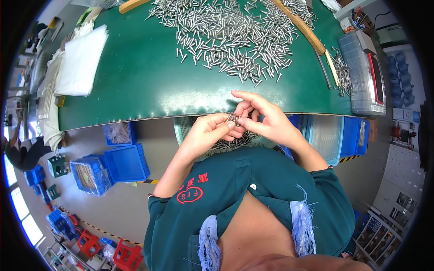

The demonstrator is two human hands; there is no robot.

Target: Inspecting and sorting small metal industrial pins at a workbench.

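Note:
At the table's near edge my two hands meet over a basket. My left hand (pixel 210 131) is closed, with several small metal pins (pixel 234 119) between its thumb and fingers. The thumb of my right hand (pixel 270 121) presses against the same pins; its forefinger stretches out over the table edge while the other fingers curl. Beneath the hands, a pale green basket (pixel 179 131) holds many more dark-looking pins (pixel 228 144). On the green table (pixel 135 67) a wide heap of shiny pins (pixel 226 36) spreads beyond my hands. The exact shape of the held pins is too small to tell.
A wooden strip (pixel 302 28) borders the heap on the right, near longer metal rods (pixel 342 74) and a clear plastic case (pixel 359 72). White sheets (pixel 83 61) lie at the left. Blue bins (pixel 126 162) stand on the floor; red stools (pixel 128 255) are lower left.

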